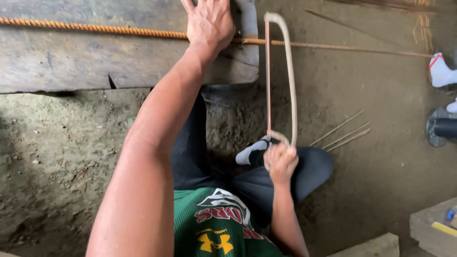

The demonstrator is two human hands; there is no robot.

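So the person is crouching on the dirt floor (71, 157) and working a hacksaw (281, 76) across a rusty ribbed steel bar (119, 30). The bar is lying along the top of a thick weathered plank (71, 62) and sticking out past its right end, carrying on over the ground toward the far right.

The left hand (209, 21) is pressing down flat on the bar right at the plank's end, fingers spread rather than wrapped, pinning it against the wood. The right hand (281, 162) is closed tight around the saw's handle, down near the knee. The frame is running away from the person with the blade on its left side, and the blade is crossing the bar just past the plank's edge, right beside the left hand.

As for progress: the bar is looking like one piece on both sides of the blade, with no gap or drooping end, so I'd say the cut is not through yet. How deep the kerf is going I honestly can't tell, it's too small and blurry at that spot.

A few thin sticks (340, 135) are lying on the dirt to the right, and a wooden block (431, 226) is sitting at the bottom right corner.
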